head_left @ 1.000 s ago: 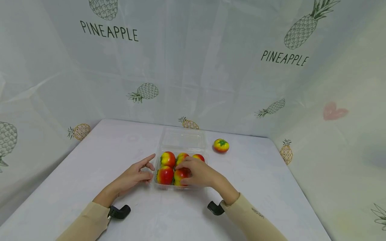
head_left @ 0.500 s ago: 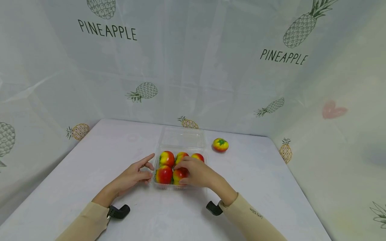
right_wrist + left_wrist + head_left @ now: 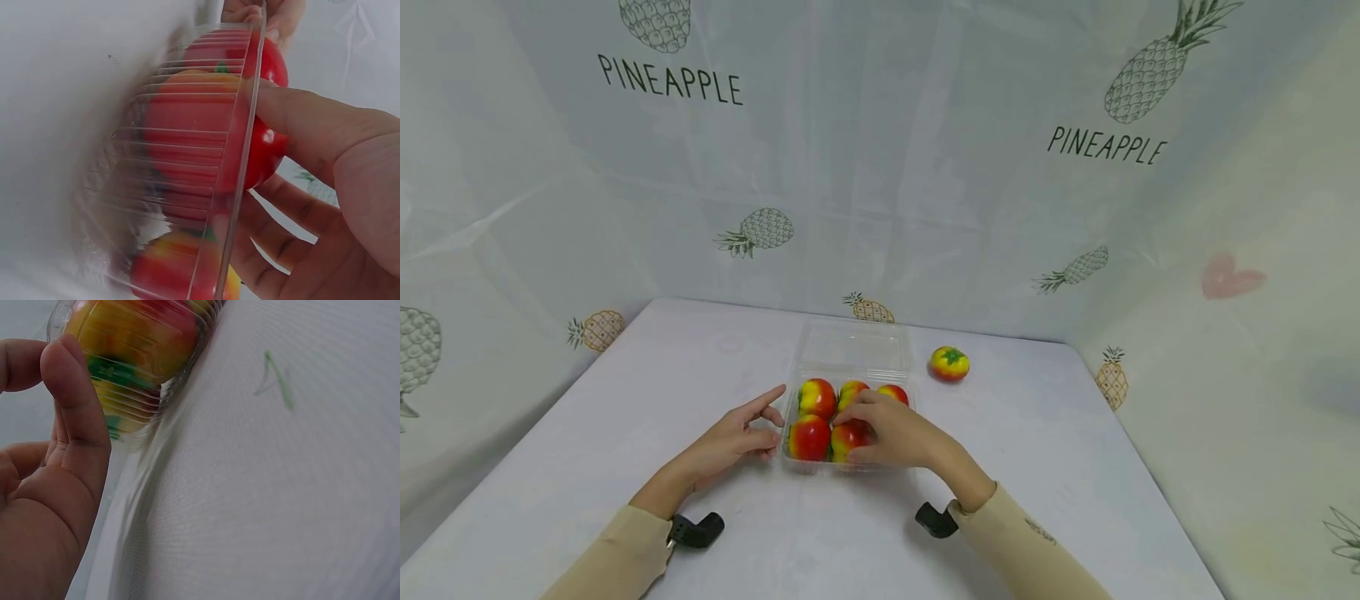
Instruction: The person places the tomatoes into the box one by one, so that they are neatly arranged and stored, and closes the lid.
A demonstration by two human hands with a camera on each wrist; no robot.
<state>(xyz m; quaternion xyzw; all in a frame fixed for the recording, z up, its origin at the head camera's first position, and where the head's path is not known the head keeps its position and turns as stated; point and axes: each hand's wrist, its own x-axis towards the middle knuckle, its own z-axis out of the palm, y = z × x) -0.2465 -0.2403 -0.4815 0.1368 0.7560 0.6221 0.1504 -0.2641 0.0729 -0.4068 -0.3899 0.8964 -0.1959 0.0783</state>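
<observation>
The fruits (image 3: 809, 437) in the clear, ribbed container (image 3: 853, 346) blend red with yellow and touches of green, while the lone fruit (image 3: 950, 363) at far right is yellow above, orange-red below, with green leaves. The sleeves (image 3: 1022, 542) are beige, the right one bearing dark lettering. Behind the whitish tabletop (image 3: 737, 342), the grey-white backdrop (image 3: 880, 167) shows dark-outlined and yellow pineapples, black lettering and, at right, a pink heart (image 3: 1232, 277).

"PINEAPPLE" (image 3: 670, 80) printed 2 times on white backdrop (image 3: 880, 167), illegible lettering (image 3: 1041, 531) on right sleeve (image 3: 1011, 550)
</observation>
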